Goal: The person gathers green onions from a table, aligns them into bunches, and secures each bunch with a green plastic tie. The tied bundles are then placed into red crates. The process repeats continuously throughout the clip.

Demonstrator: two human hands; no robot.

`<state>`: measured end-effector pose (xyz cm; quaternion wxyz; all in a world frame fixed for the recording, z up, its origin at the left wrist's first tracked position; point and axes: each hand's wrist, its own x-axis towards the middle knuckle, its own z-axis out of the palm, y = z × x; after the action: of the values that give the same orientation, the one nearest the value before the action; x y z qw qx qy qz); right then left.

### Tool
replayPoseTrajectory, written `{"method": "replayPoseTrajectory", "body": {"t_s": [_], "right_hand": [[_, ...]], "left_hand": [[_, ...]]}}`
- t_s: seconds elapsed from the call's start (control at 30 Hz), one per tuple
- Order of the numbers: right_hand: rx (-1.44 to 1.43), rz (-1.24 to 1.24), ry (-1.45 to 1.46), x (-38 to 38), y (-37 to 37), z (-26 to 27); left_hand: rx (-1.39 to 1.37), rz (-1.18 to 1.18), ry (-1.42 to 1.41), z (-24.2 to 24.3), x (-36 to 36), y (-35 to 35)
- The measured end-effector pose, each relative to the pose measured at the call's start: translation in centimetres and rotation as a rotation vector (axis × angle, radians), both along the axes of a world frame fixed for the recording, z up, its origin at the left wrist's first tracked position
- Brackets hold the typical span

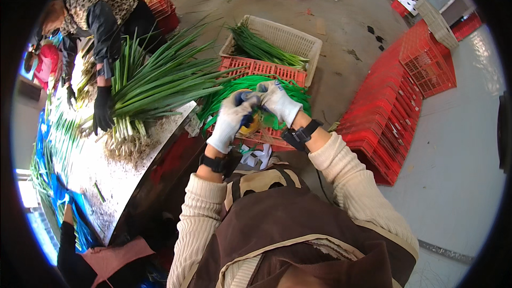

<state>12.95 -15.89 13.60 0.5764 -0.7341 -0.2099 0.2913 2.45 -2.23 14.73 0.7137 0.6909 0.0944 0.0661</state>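
My left hand [232, 118] and my right hand [278, 100] wear white knit gloves with dark blue-grey fingers. Their fingertips meet in front of me, and the fingers are bent. Whether something small is pinched between them is too blurred to tell. Just beneath is a yellow round object [251, 125], partly covered by my left hand. Around and behind my hands lies a heap of bright green plastic strips [294, 92] on a red plastic crate [276, 73]. White strips [260, 156] hang low in front of my apron.
On my left a table [160, 136] bears a bundle of green onions [168, 84], beside a co-worker's black-gloved hand [103, 108]. A cream crate [286, 38] beyond holds more green onions [268, 48]. Red stacked crates [384, 108] stand right. Another person's sleeve [66, 236] shows lower left.
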Motion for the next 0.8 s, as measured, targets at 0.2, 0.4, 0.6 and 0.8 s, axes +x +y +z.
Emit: {"method": "replayPoseTrajectory", "body": {"t_s": [0.2, 0.4, 0.6, 0.8], "right_hand": [[0.538, -0.121, 0.426, -1.4, -0.5, 0.2], [0.785, -0.224, 0.998, -1.9, -1.9, -2.6], [0.946, -0.15, 1.502, -0.5, -2.2, -5.8], [0.87, 0.159, 1.353, -1.6, -4.7, -5.8]], "left_hand": [[-0.04, 0.134, -0.136, -2.3, -1.3, 1.7], [-1.5, -0.159, -0.47, -6.0, -1.7, 2.7], [-1.627, 0.086, -0.252, -6.4, -2.1, 1.9], [-1.651, 0.03, -0.378, -6.1, -1.3, 1.6]]}}
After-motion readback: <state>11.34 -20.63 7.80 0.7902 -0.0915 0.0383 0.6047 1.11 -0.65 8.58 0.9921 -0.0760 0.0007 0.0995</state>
